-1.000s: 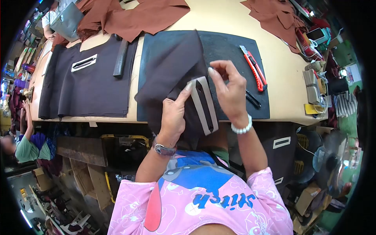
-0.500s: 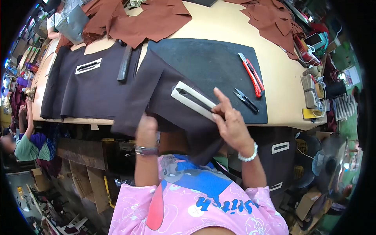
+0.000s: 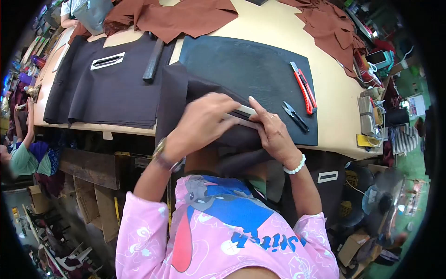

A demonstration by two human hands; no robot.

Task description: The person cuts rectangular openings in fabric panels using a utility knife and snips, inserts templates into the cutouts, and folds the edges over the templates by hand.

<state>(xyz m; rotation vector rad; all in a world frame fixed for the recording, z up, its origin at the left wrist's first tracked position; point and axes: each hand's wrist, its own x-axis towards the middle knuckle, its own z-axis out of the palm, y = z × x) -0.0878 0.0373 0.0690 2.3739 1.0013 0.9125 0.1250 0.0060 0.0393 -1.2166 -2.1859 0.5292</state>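
A dark fabric piece (image 3: 173, 93) hangs over the front edge of the table. On it is a white rectangular strip frame (image 3: 245, 110) around a long slot. My left hand (image 3: 200, 123) reaches across the frame, fingers and thumb closed on its left part and covering it; the hand is slightly blurred. At the frame's right end, my right hand (image 3: 276, 135) pinches the fabric, with thumb below and fingers above. A red box cutter (image 3: 304, 90) and small black thread snips (image 3: 296, 116) lie on the dark cutting mat (image 3: 232, 58), right of my hands.
Another dark fabric panel (image 3: 116, 95) with a white-framed slot lies at left, a dark bar (image 3: 153, 63) on its edge. Brown material pieces (image 3: 186, 21) lie at the back. A dark panel with a white frame (image 3: 328, 176) hangs below right. Another person's arm (image 3: 29, 123) shows at far left.
My left hand has moved right and up from the fabric's lower left edge onto the white frame. My right hand stays at the frame's right end. The view has shifted slightly.
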